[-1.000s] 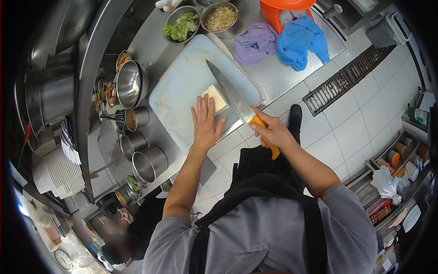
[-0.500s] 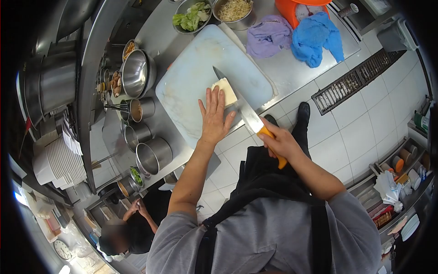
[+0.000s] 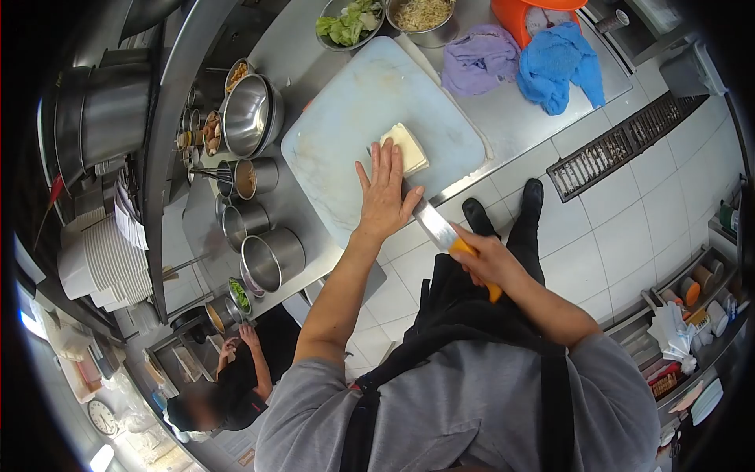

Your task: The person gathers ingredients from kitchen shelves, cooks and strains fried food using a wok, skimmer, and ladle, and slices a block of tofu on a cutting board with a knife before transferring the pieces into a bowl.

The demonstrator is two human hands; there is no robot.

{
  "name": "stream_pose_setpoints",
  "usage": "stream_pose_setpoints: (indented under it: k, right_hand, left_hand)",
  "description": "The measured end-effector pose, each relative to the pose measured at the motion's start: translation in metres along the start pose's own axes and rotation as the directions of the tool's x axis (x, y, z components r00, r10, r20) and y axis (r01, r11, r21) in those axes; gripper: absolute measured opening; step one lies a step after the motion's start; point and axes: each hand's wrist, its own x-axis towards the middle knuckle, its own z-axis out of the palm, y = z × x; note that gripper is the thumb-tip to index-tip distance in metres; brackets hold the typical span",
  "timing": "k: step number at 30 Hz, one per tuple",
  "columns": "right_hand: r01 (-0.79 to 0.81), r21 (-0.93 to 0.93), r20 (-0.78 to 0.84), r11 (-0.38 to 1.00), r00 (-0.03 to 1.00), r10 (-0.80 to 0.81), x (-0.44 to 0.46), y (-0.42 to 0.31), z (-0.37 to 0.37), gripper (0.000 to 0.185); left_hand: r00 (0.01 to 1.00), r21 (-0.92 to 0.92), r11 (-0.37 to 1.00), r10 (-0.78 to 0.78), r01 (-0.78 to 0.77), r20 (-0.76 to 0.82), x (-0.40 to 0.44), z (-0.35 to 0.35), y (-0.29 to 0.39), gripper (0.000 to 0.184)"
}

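A pale, cream-white block, possibly tofu point(image 3: 407, 146), lies near the right side of the white cutting board point(image 3: 338, 130). My left hand point(image 3: 384, 193) is flat with fingers outstretched, its fingertips touching the block's left side. My right hand point(image 3: 487, 258) grips the yellow-orange handle of a kitchen knife point(image 3: 437, 226). The blade runs up and left beneath my left hand, hiding its middle; a dark bit of the tip shows left of my fingers. Whether the blade touches the block cannot be seen.
Bowls of lettuce point(image 3: 350, 25) and bean sprouts point(image 3: 423, 14) stand beyond the board. Purple point(image 3: 480, 59) and blue cloths point(image 3: 558, 67) lie to its right. Metal bowls point(image 3: 248, 118) and pots point(image 3: 271, 259) line the left. A co-worker point(image 3: 228, 393) stands lower left.
The knife blade has shifted from the block's right part to its left, under my left hand. My left hand stays by the block. The whole view has shifted slightly.
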Motion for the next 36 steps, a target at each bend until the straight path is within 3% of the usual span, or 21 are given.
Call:
stream_pose_setpoints:
  k: [2,3,4,5,6,8,9,16,21,25,27,31,36]
  right_hand:
    - [-0.152,-0.118,0.025,0.981,0.987,0.156,-0.03,-0.002,-0.009,0.057]
    - [-0.152,-0.116,0.022,0.982,0.988,0.156,-0.044,0.01,-0.014,0.057]
    - [0.104,-0.289,-0.029,0.952,0.993,-0.118,-0.057,0.024,-0.021,0.056]
    - [0.329,-0.462,-0.031,0.824,0.922,-0.385,-0.065,0.027,-0.027,0.056]
    - [0.325,-0.463,-0.037,0.825,0.923,-0.384,-0.073,0.028,-0.035,0.056]
    - [0.047,-0.226,-0.143,0.973,0.986,-0.081,-0.088,0.011,-0.049,0.054]
    - [-0.031,-0.128,-0.209,0.991,0.978,0.004,-0.082,0.012,-0.051,0.054]
    - [-0.005,0.052,-0.201,0.999,0.98,0.016,-0.004,-0.014,-0.045,0.056]
    - [-0.004,0.076,-0.121,0.997,0.993,0.013,0.002,-0.014,-0.047,0.057]
    - [-0.026,0.042,-0.136,0.999,0.99,0.032,0.008,-0.019,-0.044,0.057]
    - [0.054,0.048,-0.148,0.997,0.988,-0.046,0.023,-0.023,-0.038,0.057]
    - [0.021,0.135,-0.12,0.991,0.993,-0.004,0.031,-0.018,-0.029,0.056]
    - [-0.033,0.037,-0.072,0.999,0.997,0.036,-0.007,0.01,-0.025,0.058]
  left_hand:
    - [0.999,0.027,1.0,-0.008,0.007,0.033,0.001,-0.007,0.002,0.081]
    - [0.999,0.026,1.0,-0.004,0.003,0.035,0.002,-0.012,0.002,0.081]
    - [0.997,0.033,0.999,-0.012,0.01,0.074,0.003,-0.019,0.003,0.076]
    - [0.993,0.039,0.999,-0.02,0.016,0.113,0.005,-0.026,0.003,0.07]
    - [0.993,0.036,0.999,-0.014,0.01,0.115,0.006,-0.031,-0.001,0.07]
    - [0.999,-0.209,0.978,-0.022,0.017,-0.024,0.005,-0.043,-0.009,0.06]
    - [0.997,-0.177,0.984,-0.001,-0.013,-0.077,0.006,-0.045,-0.01,0.053]
    - [0.998,-0.036,0.998,0.054,-0.053,0.034,0.006,-0.018,0.002,0.051]
    - [0.997,0.156,0.985,0.072,-0.068,-0.024,0.006,-0.008,-0.004,0.05]
    - [0.992,0.04,0.995,0.096,-0.093,-0.087,0.008,0.003,-0.014,0.05]
    - [0.989,-0.003,0.995,0.097,-0.098,-0.108,0.009,0.003,-0.014,0.051]
    - [0.988,0.012,0.995,0.1,-0.099,-0.121,0.009,0.004,-0.015,0.049]
    - [0.983,-0.027,0.993,0.106,-0.111,-0.147,0.009,0.007,-0.017,0.048]
